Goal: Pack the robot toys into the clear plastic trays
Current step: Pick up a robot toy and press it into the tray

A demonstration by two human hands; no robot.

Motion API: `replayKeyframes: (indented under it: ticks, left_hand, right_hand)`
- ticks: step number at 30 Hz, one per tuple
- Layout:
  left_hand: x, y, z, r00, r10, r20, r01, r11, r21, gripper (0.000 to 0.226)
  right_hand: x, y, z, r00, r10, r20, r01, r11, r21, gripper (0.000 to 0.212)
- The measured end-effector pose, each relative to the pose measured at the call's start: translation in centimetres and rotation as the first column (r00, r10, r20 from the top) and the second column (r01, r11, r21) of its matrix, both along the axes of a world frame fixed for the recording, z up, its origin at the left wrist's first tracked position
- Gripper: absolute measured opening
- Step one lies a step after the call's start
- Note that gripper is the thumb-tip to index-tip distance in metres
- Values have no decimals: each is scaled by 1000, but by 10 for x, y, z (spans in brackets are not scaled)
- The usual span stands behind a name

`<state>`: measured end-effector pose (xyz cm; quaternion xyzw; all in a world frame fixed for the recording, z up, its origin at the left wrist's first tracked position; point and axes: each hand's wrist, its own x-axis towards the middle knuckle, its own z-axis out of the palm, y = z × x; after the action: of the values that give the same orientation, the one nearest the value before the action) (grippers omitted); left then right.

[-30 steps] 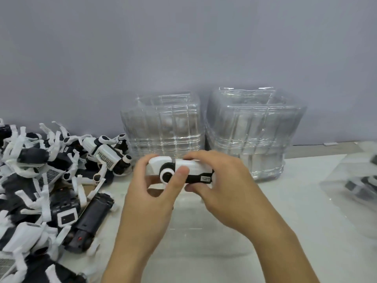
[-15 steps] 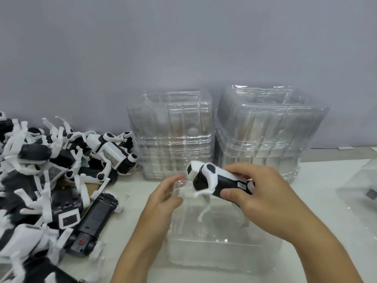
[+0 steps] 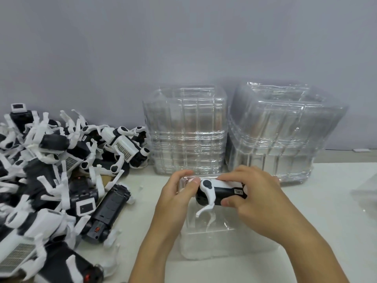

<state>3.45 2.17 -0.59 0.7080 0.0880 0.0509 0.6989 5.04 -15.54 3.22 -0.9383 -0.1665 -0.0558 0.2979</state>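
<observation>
Pile of robot toys (image 3: 51, 180) lying at left on the surface (image 3: 326, 211). Two stacks of trays standing at back: left stack (image 3: 185, 131) just beside right stack (image 3: 285, 135). Single tray (image 3: 224, 237) sitting in front of the stacks, centre. One toy (image 3: 220, 192) being held over its far end, between both hands.

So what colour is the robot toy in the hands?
Black and white: the robot toy shows best in the head view.

No text is reading clearly anywhere. A small white sticker (image 3: 238, 191) is showing on the black side of the robot toy (image 3: 219, 193), and a barcode-like label (image 3: 124, 148) is lying on a toy in the pile, both too blurred to make out.
</observation>
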Motion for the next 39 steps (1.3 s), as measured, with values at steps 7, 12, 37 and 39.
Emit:
replayKeyframes:
  ticks: [7,12,37,39]
  left_hand:
    - [2,0,0,999,20,-35,-22,999,-49,11]
    - [4,-1,0,997,76,-25,-76,997,27,30]
    - [-3,2,12,983,-177,38,132,844,520,13]
    - [-2,1,12,986,-161,31,122,845,521,14]
  right_hand:
    - [2,5,-4,999,-6,48,9,999,-48,25]
    - [2,6,-11,997,-4,75,17,986,-169,19]
    - [1,8,-6,1000,6,30,0,981,-196,35]
    - [1,5,-2,1000,-8,-9,7,994,-107,40]
